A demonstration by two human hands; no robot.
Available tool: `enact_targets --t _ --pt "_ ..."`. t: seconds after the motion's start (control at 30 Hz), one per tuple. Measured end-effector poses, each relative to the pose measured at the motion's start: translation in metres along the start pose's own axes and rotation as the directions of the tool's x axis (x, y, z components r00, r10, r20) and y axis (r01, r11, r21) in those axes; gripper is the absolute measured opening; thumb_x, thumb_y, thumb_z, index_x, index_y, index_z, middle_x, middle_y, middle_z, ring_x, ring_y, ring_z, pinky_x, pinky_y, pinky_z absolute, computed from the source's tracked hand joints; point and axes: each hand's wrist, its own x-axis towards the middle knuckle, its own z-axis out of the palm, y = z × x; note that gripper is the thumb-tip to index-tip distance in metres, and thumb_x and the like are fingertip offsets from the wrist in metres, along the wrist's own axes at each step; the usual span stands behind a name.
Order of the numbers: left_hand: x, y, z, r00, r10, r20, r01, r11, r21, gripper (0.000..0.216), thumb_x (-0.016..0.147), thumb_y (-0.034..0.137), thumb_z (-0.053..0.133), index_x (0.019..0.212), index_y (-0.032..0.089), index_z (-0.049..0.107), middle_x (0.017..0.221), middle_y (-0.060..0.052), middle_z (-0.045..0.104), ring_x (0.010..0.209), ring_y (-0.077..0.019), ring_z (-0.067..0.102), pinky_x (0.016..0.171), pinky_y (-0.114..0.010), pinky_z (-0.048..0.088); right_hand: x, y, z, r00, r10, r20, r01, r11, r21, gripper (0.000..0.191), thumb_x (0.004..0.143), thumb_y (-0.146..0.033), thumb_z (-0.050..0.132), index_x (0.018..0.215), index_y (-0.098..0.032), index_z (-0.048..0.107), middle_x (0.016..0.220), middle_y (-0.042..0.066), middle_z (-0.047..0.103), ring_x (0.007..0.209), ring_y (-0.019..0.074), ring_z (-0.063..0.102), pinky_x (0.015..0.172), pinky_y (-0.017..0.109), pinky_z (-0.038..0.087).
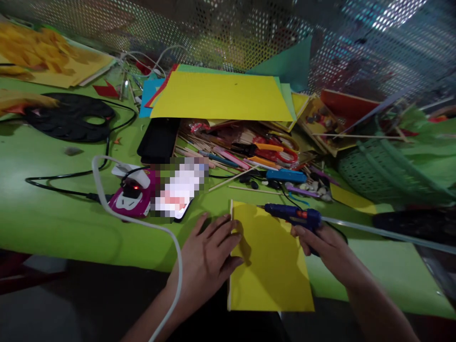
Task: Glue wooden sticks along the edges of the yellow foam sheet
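A yellow paper sheet (274,266) lies at the near edge of the green table (53,223), a thin stick along its left edge. My left hand (208,254) rests flat with fingers spread, pressing the sheet's left edge. My right hand (326,244) is closed round the grip of a blue glue gun (294,215). The gun's nozzle points left over the top of the sheet. A clear glue stick (384,233) runs out of the gun's back to the right.
A pile of sticks, scissors (274,149) and pens lies behind, under large yellow sheets (221,97). A purple power strip (133,194), a white cable (142,223) and a phone sit left. A green basket (377,173) stands right; a black cutout (71,116) lies far left.
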Motion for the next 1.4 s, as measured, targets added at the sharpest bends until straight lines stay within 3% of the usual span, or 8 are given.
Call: enact_targets --t 0.23,0.4,0.6,0.83,1.13,1.4 --pt "0.001 0.000 0.002 0.999 0.019 -0.030 -0.018 1.000 0.013 0.029 0.093 0.035 0.059 0.120 0.026 0.061 0.140 -0.002 0.058 0.135 -0.0262 0.048 0.116 -0.058 0.029 -0.002 0.000 -0.002 1.000 0.014 0.015 -0.016 0.995 0.102 0.052 0.086 -0.067 0.051 0.085 -0.018 0.069 0.056 -0.001 0.050 0.056 0.0157 0.049 0.054 0.029 0.039" --pt "0.001 -0.001 0.003 0.999 0.017 -0.027 -0.017 1.000 0.012 0.031 0.093 0.038 0.058 0.122 0.027 0.060 0.141 -0.002 0.058 0.136 -0.0256 0.047 0.116 -0.058 0.028 -0.001 0.000 0.001 1.000 0.009 0.009 -0.009 0.997 0.081 0.053 0.085 -0.068 0.051 0.066 -0.020 0.061 0.058 0.001 0.052 0.058 0.0157 0.050 0.054 0.029 0.039" --pt "0.001 0.000 0.001 0.999 0.019 -0.028 -0.018 1.000 0.023 0.030 0.093 0.035 0.058 0.122 0.027 0.060 0.140 -0.003 0.058 0.135 -0.0255 0.048 0.117 -0.056 0.029 0.001 0.001 0.002 1.000 -0.002 0.031 0.001 1.000 0.024 0.054 0.089 -0.066 0.048 0.060 -0.021 0.055 0.060 0.001 0.052 0.061 0.0161 0.051 0.059 0.029 0.040" --pt "0.002 0.000 0.002 1.000 0.017 -0.014 -0.017 1.000 0.006 0.027 0.091 0.035 0.060 0.117 0.027 0.062 0.140 -0.003 0.059 0.135 -0.0265 0.048 0.116 -0.058 0.029 0.005 -0.014 0.008 0.998 -0.021 0.065 0.020 1.000 0.017 0.052 0.090 -0.064 0.047 0.059 -0.022 0.053 0.067 0.004 0.059 0.067 0.0184 0.056 0.055 0.028 0.039" --pt "0.002 0.001 -0.001 0.998 0.024 -0.053 -0.023 1.000 0.015 0.032 0.090 0.032 0.063 0.121 0.026 0.062 0.136 -0.004 0.061 0.132 -0.0266 0.051 0.115 -0.056 0.032 -0.003 0.004 -0.001 0.999 0.048 0.006 -0.048 0.999 0.013 0.050 0.088 -0.066 0.049 0.067 -0.021 0.058 0.056 0.000 0.051 0.057 0.0163 0.049 0.056 0.030 0.039" --pt "0.002 -0.001 0.001 0.999 0.023 -0.035 -0.023 1.000 0.016 0.030 0.092 0.037 0.060 0.120 0.027 0.062 0.139 -0.002 0.060 0.133 -0.0265 0.050 0.116 -0.057 0.029 -0.002 -0.001 0.006 1.000 -0.006 0.030 0.007 1.000 -0.003 0.048 0.091 -0.059 0.049 0.061 -0.022 0.053 0.059 0.000 0.051 0.060 0.0157 0.051 0.056 0.028 0.038"
